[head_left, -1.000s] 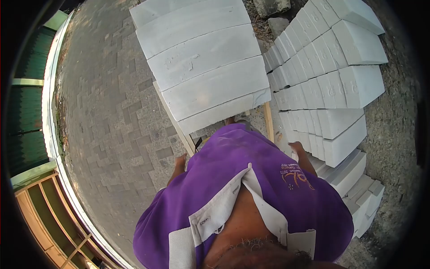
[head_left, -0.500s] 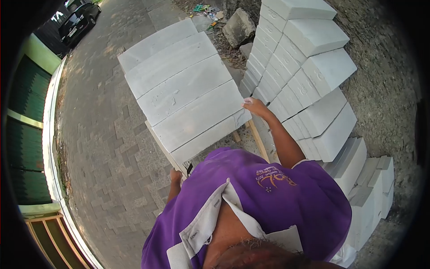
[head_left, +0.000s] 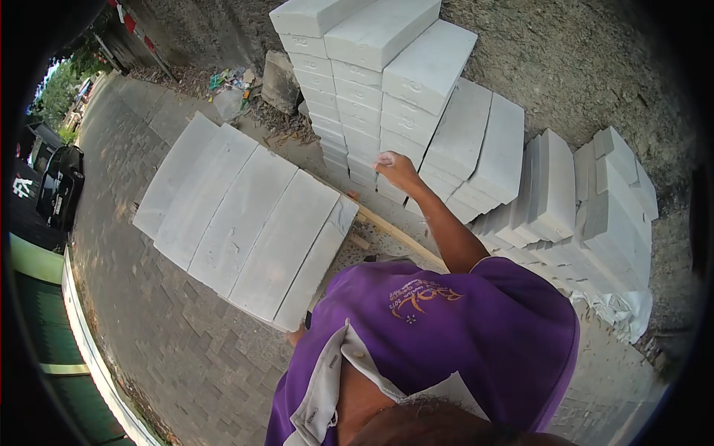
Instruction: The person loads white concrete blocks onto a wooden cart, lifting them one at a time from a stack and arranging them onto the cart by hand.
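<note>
Pale grey-white blocks (head_left: pixel 245 215) lie side by side in a row on a wooden-framed carrier, and a wooden bar (head_left: pixel 401 234) shows along its right side. My left hand (head_left: pixel 295 336) is low at the load's near corner, mostly hidden by the blocks and my purple shirt, so its fingers do not show. My right hand (head_left: pixel 398 171) is raised in front of the tall stack of white blocks (head_left: pixel 357 97), away from the load. Its whitish fingertips are curled together; whether anything sits in them is hidden.
More block stacks (head_left: pixel 550 186) run along the rough wall (head_left: pixel 565 67) on the right. A stone chunk (head_left: pixel 280 83) and litter (head_left: pixel 230 89) lie beyond. Paving (head_left: pixel 119 201) stretches left, with a black car (head_left: pixel 61 186) farther off. White plastic sheeting (head_left: pixel 621 312) lies under the right stacks.
My view has swung to the right. My right hand has left the near right corner of the loaded blocks and is raised by the tall stack. My left hand stays at the load's near corner.
</note>
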A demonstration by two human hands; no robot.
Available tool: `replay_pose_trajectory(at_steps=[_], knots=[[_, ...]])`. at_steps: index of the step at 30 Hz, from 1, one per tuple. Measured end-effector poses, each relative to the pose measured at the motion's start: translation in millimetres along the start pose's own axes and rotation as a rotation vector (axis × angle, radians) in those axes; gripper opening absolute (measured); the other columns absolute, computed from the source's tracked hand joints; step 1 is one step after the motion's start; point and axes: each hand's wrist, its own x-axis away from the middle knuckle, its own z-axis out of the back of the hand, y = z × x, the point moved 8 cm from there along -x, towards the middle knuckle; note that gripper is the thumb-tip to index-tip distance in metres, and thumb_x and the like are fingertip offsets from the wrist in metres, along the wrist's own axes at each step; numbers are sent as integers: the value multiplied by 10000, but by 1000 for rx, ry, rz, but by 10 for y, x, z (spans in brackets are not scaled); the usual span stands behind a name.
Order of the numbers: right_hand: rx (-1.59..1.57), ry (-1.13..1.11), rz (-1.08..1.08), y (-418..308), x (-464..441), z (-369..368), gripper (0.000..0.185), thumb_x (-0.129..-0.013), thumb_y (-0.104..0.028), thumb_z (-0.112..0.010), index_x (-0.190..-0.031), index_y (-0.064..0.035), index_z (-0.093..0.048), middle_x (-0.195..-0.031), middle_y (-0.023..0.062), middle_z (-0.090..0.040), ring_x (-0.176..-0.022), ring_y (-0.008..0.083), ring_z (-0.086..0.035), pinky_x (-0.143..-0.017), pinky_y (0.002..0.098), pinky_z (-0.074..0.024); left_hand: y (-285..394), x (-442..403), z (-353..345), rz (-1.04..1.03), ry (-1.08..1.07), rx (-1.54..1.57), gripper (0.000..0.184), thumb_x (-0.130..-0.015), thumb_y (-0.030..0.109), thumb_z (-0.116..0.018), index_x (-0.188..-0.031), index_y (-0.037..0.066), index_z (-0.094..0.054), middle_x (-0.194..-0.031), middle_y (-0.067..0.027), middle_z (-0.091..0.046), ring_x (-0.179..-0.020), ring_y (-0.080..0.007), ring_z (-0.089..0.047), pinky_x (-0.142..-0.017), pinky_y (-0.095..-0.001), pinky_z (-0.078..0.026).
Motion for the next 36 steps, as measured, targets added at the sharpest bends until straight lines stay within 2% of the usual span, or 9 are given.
replay_pose_trajectory(at_steps=[8,14,18,19,21,26,29,33,36], knots=[[-106,763,52,-64,42,1663,487,-883,-291,-709,-1219,47,-610,-1135,201,-692,-1034,260,-677,-902,350,-521,-36,180,-471,168,-254,-23,561,-895,399,-677,-1249,-27,-588,-1068,-186,-697,-992,-331,-670,-820,-469,-493],[97,759,263,-640,-427,2129,477,-893,-314,-697,-1208,39,-628,-1162,217,-683,-1094,279,-664,-922,366,-513,546,34,-549,238,-359,102,590,-907,435,-672,-1272,-20,-579,-1117,-183,-690,-1015,-330,-663,-837,-475,-485],[372,713,461,-1526,-1171,2215,510,-880,-377,-711,-1180,31,-651,-1158,214,-682,-1107,316,-651,-953,382,-491,2504,-172,-70,-155,-95,258,807,-867,595,-667,-1391,7,-493,-1294,-170,-593,-1183,-337,-577,-914,-441,-467],[477,677,528,-1745,-1399,2156,527,-874,-402,-718,-1182,21,-653,-1167,217,-675,-1116,330,-642,-963,388,-484,3337,150,110,-295,10,241,898,-838,609,-694,-1352,-98,-490,-1270,-226,-592,-1162,-306,-575,-893,-390,-471],[668,553,709,-2148,-1798,1906,548,-866,-441,-723,-1173,9,-658,-1188,218,-660,-1131,364,-623,-967,399,-483,4581,319,311,-532,113,290,933,-856,567,-702,-1417,-114,-398,-1380,-286,-521,-1303,-334,-505,-1087,-420,-392],[841,203,880,-2252,-2746,1333,515,-857,-424,-723,-1167,-19,-651,-1287,163,-613,-1228,319,-561,-1025,461,-429,7088,956,220,-1076,261,201,1015,-777,482,-827,-1465,-81,-338,-1437,-282,-462,-1335,-370,-470,-1092,-429,-394],[966,323,870,-2059,-2835,1184,565,-810,-379,-755,-1260,-74,-600,-1359,96,-572,-1322,241,-475,-1064,421,-311,8077,1256,-68,-1279,252,206,1050,-740,457,-863,-1466,-83,-331,-1435,-283,-461,-1337,-375,-466,-1094,-437,-392],[739,82,660,-2195,-3057,1277,512,-829,-433,-741,-1152,-43,-665,-1300,128,-609,-1289,275,-506,-1059,443,-336,9064,1376,-489,-1456,244,91,1099,-709,453,-881,-1486,-68,-305,-1456,-255,-444,-1361,-358,-444,-1128,-455,-353],[772,173,793,-2286,-3079,1293,512,-840,-444,-736,-1114,-16,-677,-1256,159,-632,-1232,309,-551,-1051,452,-362,9665,1312,-881,-1681,329,-14,1019,-749,535,-818,-1424,-86,-374,-1354,-274,-508,-1288,-368,-496,-1093,-434,-384]])
